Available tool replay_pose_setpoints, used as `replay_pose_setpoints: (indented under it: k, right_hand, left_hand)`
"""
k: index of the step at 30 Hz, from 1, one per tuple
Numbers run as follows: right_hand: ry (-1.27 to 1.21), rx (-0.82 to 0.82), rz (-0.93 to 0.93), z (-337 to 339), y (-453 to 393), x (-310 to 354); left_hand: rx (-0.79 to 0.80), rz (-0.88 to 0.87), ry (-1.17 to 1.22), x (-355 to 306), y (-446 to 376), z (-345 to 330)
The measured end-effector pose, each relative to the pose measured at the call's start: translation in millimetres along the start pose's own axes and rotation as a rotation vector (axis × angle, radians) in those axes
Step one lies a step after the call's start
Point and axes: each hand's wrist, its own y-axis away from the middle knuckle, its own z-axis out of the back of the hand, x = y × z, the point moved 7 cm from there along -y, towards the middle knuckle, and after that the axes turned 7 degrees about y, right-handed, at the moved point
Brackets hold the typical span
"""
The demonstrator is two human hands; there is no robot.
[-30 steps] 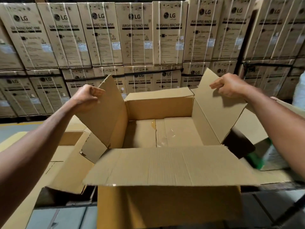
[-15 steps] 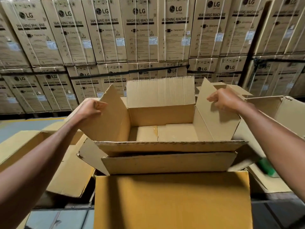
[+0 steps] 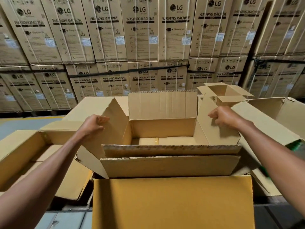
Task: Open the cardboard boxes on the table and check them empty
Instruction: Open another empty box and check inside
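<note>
Two hands hold a big cardboard box open in the middle of the frame.

The left hand [image 3: 92, 125] is closed on the left flap [image 3: 113, 123], and the right hand [image 3: 222, 115] is closed on the right flap [image 3: 214, 131]. The open box [image 3: 171, 200] fills the lower middle of the frame. Its back flap [image 3: 162, 104] stands up and its near flaps fold toward the camera. Only a strip of bare brown floor shows inside the box. More open boxes sit at the left [image 3: 19, 151], the right [image 3: 280, 111] and the upper right [image 3: 221, 91]. Something green [image 3: 295, 143] peeks out at the right edge. A wall of washing machine cartons [image 3: 140, 35] fills the top of the frame.
</note>
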Motion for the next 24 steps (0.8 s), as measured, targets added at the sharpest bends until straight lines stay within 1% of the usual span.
replay_pose_setpoints:
  k: [4,10,17,24]
  right_hand:
    - [0.022,0.004,-0.044,-30.0,-1.4,-21.8]
    - [-0.023,-0.016,-0.096,-50.3,0.1,-43.1]
    - [-0.061,-0.046,-0.123,-56.8,2.4,-51.2]
    - [0.068,0.035,-0.136,-56.9,3.6,-65.8]
  left_hand:
    - [0.010,0.018,0.037,10.4,1.4,-16.8]
    - [0.031,0.047,0.073,35.4,6.4,-46.4]
    - [0.042,0.036,0.048,56.0,0.0,-47.6]
    - [0.075,-0.024,-0.073,53.9,-3.8,-50.1]
